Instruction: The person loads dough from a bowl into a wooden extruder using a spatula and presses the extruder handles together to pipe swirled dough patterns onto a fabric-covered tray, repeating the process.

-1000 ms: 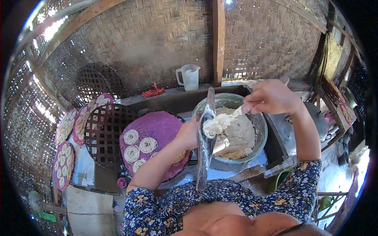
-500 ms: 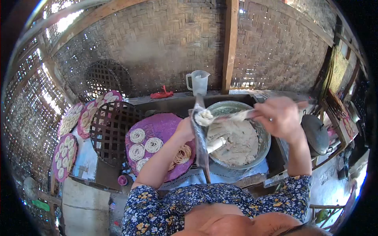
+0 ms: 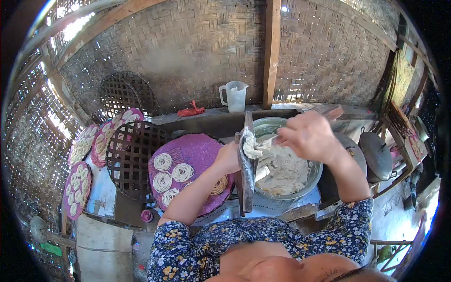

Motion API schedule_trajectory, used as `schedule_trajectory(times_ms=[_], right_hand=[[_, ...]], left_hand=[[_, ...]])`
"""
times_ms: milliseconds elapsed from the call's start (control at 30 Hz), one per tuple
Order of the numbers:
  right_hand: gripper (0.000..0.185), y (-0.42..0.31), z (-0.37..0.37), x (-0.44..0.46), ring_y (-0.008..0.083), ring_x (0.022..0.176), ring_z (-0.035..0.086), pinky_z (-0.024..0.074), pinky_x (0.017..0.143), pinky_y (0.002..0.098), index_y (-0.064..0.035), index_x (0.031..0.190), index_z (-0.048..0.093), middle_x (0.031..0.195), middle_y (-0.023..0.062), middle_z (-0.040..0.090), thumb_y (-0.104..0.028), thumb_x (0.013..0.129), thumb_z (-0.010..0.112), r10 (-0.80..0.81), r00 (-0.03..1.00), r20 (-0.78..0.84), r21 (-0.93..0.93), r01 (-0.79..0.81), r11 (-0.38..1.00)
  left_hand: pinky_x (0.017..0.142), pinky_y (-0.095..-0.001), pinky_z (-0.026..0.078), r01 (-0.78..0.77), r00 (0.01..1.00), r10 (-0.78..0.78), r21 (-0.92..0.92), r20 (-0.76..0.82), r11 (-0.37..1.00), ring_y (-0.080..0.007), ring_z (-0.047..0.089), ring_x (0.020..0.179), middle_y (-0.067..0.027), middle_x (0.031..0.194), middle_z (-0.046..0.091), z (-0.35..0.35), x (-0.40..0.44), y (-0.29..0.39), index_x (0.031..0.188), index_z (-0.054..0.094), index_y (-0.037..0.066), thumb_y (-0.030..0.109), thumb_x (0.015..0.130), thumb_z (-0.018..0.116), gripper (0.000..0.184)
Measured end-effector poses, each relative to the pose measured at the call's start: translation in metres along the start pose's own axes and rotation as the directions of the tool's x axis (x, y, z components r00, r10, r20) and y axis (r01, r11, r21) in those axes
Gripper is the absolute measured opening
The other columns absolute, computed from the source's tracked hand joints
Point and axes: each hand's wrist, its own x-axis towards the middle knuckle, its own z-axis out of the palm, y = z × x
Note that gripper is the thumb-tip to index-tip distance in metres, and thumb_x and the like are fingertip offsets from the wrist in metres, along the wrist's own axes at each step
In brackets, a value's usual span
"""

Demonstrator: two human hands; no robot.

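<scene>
My left hand [image 3: 229, 159] grips a wooden dough press [image 3: 247, 185] from its left side, with some fingers hidden behind it. The press is tilted, and pale dough [image 3: 251, 145] bulges at its opening. A dough-coated peg [image 3: 262, 173] shows just right of it. My right hand [image 3: 307, 136] is closed around a wooden spatula [image 3: 333, 113], its dough-smeared end against the dough at the opening. Below lies a large metal basin [image 3: 315, 181] of pale dough [image 3: 289, 171]. Beside my left forearm, a round purple tray [image 3: 197, 143] carries several coiled noodle nests [image 3: 182, 172].
A dark open-weave rack [image 3: 134, 160] leans left of the tray, near more purple trays [image 3: 77, 190] of nests. A plastic jug [image 3: 235, 96] and red plastic bag [image 3: 191, 109] stand behind by the woven wall. Right of the basin is a lidded pot [image 3: 376, 157].
My right hand has moved left and slightly down, bringing the spatula's end to the press opening. The press has shifted slightly right and turned more edge-on.
</scene>
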Motion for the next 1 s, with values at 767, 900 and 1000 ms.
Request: schedule_trajectory(times_ms=[767, 900, 1000], right_hand=[[0.023, -0.036, 0.101, -0.058, 0.0061, 0.052, 0.048, 0.0404, 0.048, 0.0214, -0.0015, 0.09, 0.065, 0.065, 0.0047, 0.061, -0.017, 0.075, 0.071, 0.806, 0.593, -0.001, 0.843, -0.433, 0.32], [0.021, -0.039, 0.099, -0.044, 0.0167, 0.06, 0.062, 0.0485, 0.054, 0.0266, -0.0017, 0.09, 0.064, 0.071, 0.0087, 0.064, -0.01, 0.072, 0.07, 0.769, 0.557, -0.312, 0.754, -0.347, 0.557], [0.016, -0.049, 0.081, -0.034, 0.0228, 0.056, 0.06, 0.0464, 0.05, 0.0302, -0.0054, 0.082, 0.063, 0.065, 0.0076, 0.061, -0.006, 0.067, 0.07, 0.488, 0.716, -0.499, 0.369, -0.334, 0.867]], left_hand=[[0.076, -0.0303, 0.048, -0.076, 0.99, -0.04, -0.761, -0.132, 0.645, -0.0141, 0.059, 0.083, -0.0081, 0.097, 0.063, 0.01, 0.013, -0.032, 0.102, 0.06, 0.003, 0.019, 0.061, 0.078, 0.047], [0.071, -0.0281, 0.049, -0.053, 0.979, -0.003, -0.266, -0.206, 0.963, -0.013, 0.059, 0.08, -0.0056, 0.09, 0.063, 0.014, 0.017, -0.031, 0.098, 0.059, 0.003, 0.006, 0.066, 0.073, 0.035], [0.065, -0.0285, 0.05, -0.16, 0.967, 0.049, -0.448, -0.249, 0.879, -0.0149, 0.061, 0.076, -0.0057, 0.086, 0.064, 0.042, 0.034, -0.057, 0.093, 0.06, 0.005, 0.006, 0.064, 0.072, 0.031]])
